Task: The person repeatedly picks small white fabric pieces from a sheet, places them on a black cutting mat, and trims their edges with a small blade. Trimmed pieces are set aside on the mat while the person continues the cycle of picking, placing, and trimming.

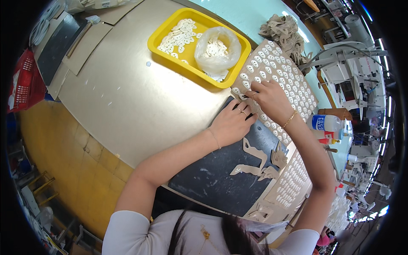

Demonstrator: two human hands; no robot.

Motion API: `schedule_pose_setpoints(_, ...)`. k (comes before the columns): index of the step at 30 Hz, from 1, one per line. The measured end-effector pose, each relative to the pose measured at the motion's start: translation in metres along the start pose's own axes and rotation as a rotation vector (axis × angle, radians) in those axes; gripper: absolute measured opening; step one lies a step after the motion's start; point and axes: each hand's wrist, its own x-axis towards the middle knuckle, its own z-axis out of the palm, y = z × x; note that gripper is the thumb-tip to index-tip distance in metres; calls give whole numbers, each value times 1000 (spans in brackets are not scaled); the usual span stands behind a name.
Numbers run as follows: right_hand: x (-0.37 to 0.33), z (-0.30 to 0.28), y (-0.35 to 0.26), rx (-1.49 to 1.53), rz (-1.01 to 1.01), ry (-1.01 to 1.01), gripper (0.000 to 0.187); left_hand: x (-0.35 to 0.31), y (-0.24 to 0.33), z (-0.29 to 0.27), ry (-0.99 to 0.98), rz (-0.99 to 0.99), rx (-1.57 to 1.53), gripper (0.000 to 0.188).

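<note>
My left hand (233,122) rests at the far corner of a dark mat (208,170), fingers curled down and dark patches showing on some of them. What lies under its fingertips is hidden. Close beside it, my right hand (272,100) pinches at the left edge of a brown board (293,80) covered with rows of small white oval pieces. Anything in that pinch is too small or covered to make out. Nearer me on the mat lie flat beige cut-out pieces (255,155), curved and narrow, and a small beige bunch (278,156).
Beyond my hands stands a yellow tray (170,59) with loose white ovals and an open clear plastic bag (217,51) of them. A heap of beige pieces (282,32) lies far right. A bottle (326,122) stands right, a red basket (29,83) far left.
</note>
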Motion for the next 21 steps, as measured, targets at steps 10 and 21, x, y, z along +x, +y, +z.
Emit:
schedule_pose_setpoints(10, -50, -2, -19, 1221, 662, 504, 31, 4, 3, -1, 22, -4, -102, 32)
schedule_pose_setpoints(21, -109, -42, -126, 189, 159, 80, 9, -10, 1, -33, 228, -257, -668, 19)
